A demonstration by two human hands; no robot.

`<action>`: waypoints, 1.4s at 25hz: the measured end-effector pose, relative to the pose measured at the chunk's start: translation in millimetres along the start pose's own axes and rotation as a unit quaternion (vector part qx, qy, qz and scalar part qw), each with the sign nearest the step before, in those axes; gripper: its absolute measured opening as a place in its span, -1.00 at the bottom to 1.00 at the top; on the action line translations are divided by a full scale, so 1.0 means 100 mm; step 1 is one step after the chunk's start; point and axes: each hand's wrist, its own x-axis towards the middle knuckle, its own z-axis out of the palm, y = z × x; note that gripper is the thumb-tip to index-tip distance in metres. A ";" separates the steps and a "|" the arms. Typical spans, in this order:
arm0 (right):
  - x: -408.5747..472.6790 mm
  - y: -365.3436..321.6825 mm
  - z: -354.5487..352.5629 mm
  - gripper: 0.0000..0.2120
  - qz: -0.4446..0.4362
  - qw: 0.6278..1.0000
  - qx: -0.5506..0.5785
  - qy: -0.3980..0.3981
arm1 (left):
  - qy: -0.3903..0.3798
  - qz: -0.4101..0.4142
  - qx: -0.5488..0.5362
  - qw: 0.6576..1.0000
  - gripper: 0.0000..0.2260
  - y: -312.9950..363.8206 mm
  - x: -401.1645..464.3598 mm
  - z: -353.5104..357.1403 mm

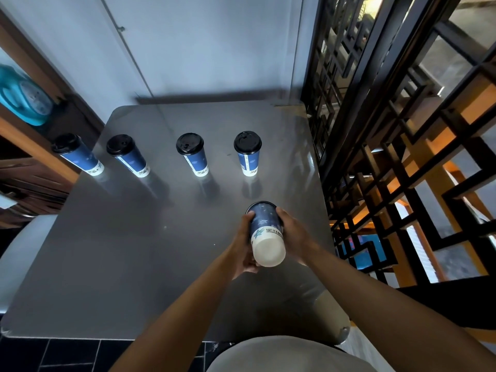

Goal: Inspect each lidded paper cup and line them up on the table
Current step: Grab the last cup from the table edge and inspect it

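Note:
Both my hands hold one blue paper cup (265, 229) tipped over above the table, its white base turned towards me and its lid end pointing away. My left hand (245, 245) wraps the cup's left side and my right hand (291, 232) its right side. Several more blue cups with black lids stand upright in a row farther back on the grey table (128, 251): one at the left edge (77, 154), one beside it (128, 155), one in the middle (193, 154) and one on the right (248, 153).
A black lattice screen (389, 162) runs along the table's right edge. A pale wall stands behind the table. At the left are a wooden shelf with a teal object (24, 98) and a white chair seat (24, 251).

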 end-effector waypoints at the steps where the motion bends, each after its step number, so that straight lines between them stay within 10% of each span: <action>1: 0.00 -0.01 0.01 -0.45 0.007 1.000 0.006 -0.004 | 0.007 0.000 0.022 1.000 -0.24 -0.02 0.02 0.00; 10: -0.07 -0.09 -0.03 -0.66 -0.061 0.993 -0.103 -0.007 | 0.013 0.029 -0.010 0.999 -0.01 -0.06 0.47 -0.08; 20: -0.10 -0.08 0.03 -0.74 -0.027 0.997 -0.076 -0.010 | -0.059 0.051 -0.135 0.988 -0.63 0.03 0.01 0.04; 28: -0.05 -0.08 0.05 -0.76 -0.070 0.993 -0.098 -0.007 | -0.021 0.090 -0.008 0.996 -0.12 -0.07 0.20 -0.09; 35: -0.14 -0.10 0.04 -0.73 -0.014 0.999 -0.051 -0.009 | -0.045 0.083 -0.093 0.991 -0.44 0.02 -0.03 -0.02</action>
